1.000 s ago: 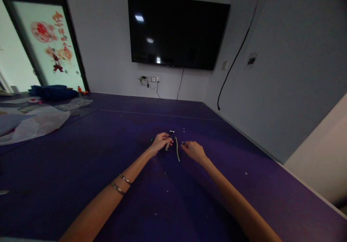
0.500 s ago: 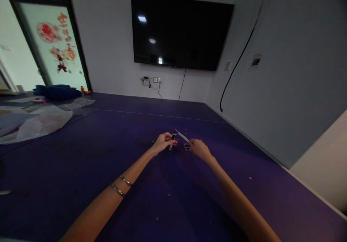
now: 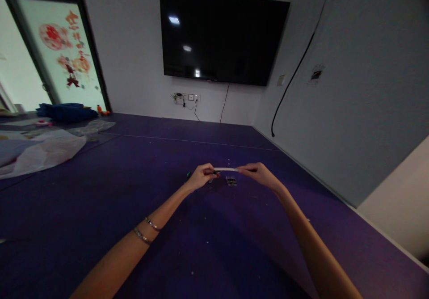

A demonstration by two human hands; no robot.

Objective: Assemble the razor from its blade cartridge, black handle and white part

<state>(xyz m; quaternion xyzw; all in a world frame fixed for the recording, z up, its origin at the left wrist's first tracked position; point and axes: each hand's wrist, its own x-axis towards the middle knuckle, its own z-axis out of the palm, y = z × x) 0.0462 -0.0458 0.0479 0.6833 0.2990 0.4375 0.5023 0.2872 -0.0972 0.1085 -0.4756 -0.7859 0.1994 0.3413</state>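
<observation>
A thin white strip [image 3: 225, 169] spans the gap between my two hands, bowed slightly upward. My left hand [image 3: 201, 177] is closed in a pinch at its left end, and a small dark piece shows under the fingertips, too small to name. At the strip's right end, the fingers of my right hand [image 3: 258, 174] are pinched shut on it. On the purple floor just below the strip lies a small clear packet with dark contents [image 3: 231, 181]. A small teal and dark item [image 3: 188, 174] rests left of my left hand.
Crumpled translucent plastic sheeting [image 3: 50, 151] covers the floor at the left, near a dark blue cloth bundle [image 3: 65, 111]. A black cable [image 3: 295, 73] hangs down the right wall. The television [image 3: 223, 35] is mounted on the far wall. White specks dot the purple floor [image 3: 161, 245].
The strip went from slanting in my right hand alone to level between both hands. My right hand has shifted right and up slightly. The dark piece at my left fingers shows less.
</observation>
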